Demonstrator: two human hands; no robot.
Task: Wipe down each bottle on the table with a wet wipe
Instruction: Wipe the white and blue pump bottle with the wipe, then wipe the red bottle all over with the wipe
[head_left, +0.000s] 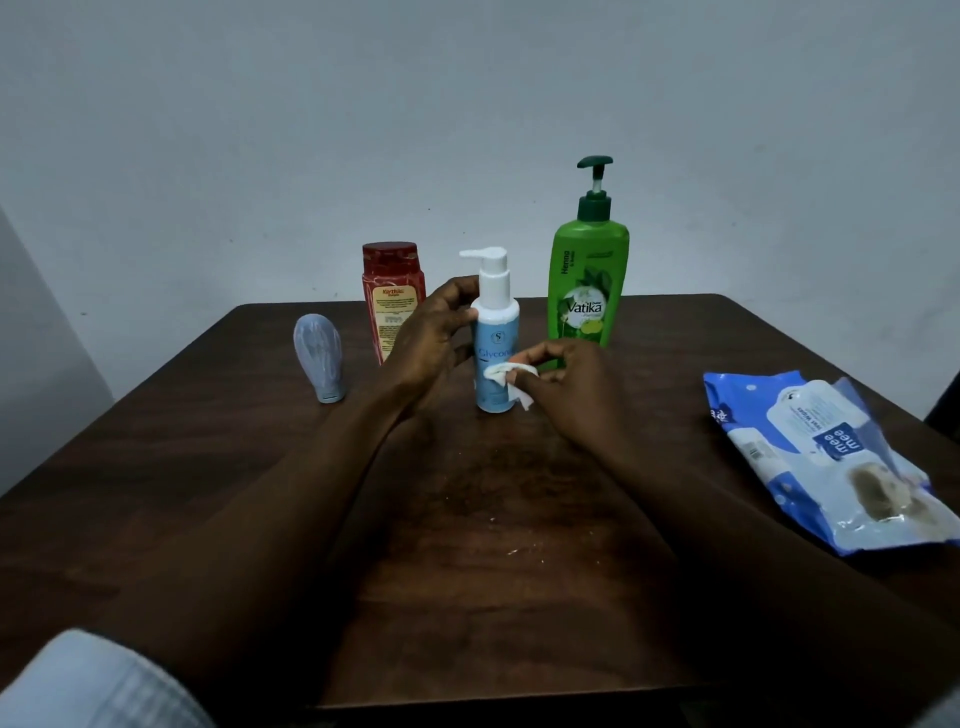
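Observation:
A light blue pump bottle with a white pump stands upright in the middle of the dark wooden table. My left hand grips its left side near the shoulder. My right hand presses a crumpled white wet wipe against the bottle's lower front. Behind it to the left stands a red bottle, partly hidden by my left hand. A tall green pump bottle stands at the back right. A small grey-blue tube stands on its cap at the left.
A blue and white pack of wet wipes lies at the table's right edge. A pale wall rises right behind the table. A light sleeve shows at the lower left corner. Small white crumbs lie on the near tabletop.

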